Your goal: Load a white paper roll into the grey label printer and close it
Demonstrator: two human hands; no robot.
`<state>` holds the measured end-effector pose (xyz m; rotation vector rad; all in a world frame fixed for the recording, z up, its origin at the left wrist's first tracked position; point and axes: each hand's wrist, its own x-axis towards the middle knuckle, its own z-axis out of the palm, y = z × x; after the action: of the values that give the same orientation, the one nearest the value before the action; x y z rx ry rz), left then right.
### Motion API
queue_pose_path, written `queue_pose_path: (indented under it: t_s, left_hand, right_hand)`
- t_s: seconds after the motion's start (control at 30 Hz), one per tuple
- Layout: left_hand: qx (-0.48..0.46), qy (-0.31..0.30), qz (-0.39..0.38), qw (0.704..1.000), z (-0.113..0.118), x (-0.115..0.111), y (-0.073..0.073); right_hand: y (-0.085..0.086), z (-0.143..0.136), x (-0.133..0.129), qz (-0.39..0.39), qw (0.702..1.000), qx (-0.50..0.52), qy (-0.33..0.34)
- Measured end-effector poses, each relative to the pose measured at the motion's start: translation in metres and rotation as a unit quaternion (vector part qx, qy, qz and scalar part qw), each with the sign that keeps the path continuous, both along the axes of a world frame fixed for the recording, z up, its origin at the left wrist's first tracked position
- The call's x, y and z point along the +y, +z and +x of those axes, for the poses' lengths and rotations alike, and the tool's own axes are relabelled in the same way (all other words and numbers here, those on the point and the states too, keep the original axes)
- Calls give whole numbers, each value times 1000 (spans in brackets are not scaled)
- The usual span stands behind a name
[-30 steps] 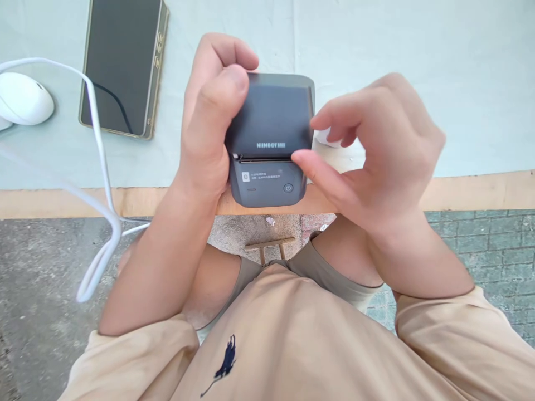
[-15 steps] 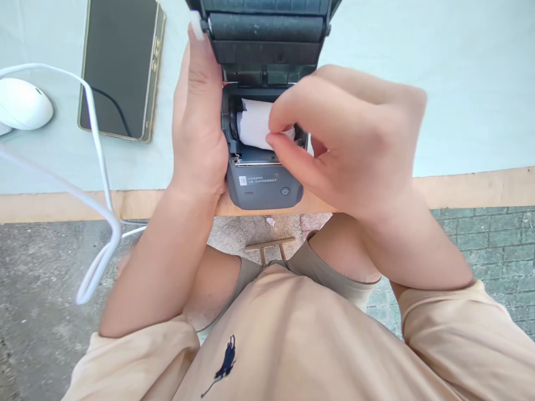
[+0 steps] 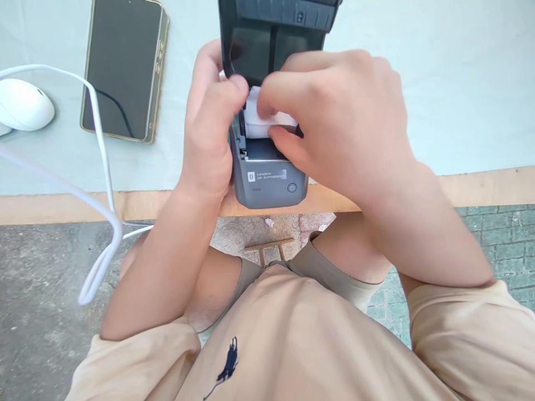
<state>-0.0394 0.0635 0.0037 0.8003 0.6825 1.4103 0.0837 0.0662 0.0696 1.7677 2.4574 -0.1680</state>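
Note:
A grey portable label printer [image 3: 271, 194] stands at the table's front edge, its dark lid [image 3: 256, 47] swung up and back. In its bay lies a white paper roll [image 3: 256, 130], partly covered by fingers. My left hand [image 3: 209, 131] is wrapped round the printer's left side, with the thumb at the rim of the bay beside the lid. From the right, my right hand [image 3: 340, 114] reaches into the bay, thumb and bent index finger pinching the paper roll. The other right fingers are tucked behind, mostly out of sight.
To the left a phone [image 3: 123, 67] lies flat on the pale tablecloth [image 3: 463, 100]. A white mouse [image 3: 25, 104] sits farther left. One white cable [image 3: 99, 133] crosses the phone's corner and hangs over the wooden table edge [image 3: 472, 191].
My left thumb has come down from the lid's roller to the bay's rim. The lid has tilted farther back. My right fingers have shifted slightly on the paper roll, whose loose layer has moved.

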Motion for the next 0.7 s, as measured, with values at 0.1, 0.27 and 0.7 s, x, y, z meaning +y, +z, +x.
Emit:
queue_pose_path:
  t_s: [0.1,0.27,0.7]
  left_hand:
    - [113,-70,86,987,-7,4,-5]
    - [161,-65,173,970,-15,14,-19]
    - [307,85,165,934,-4,21,-3]
  right_hand:
    - [-10,9,-6,47,997,54,18]
    - [-18,22,-24,96,978,158,92]
    - [-16,43,-19,153,949,239,137]
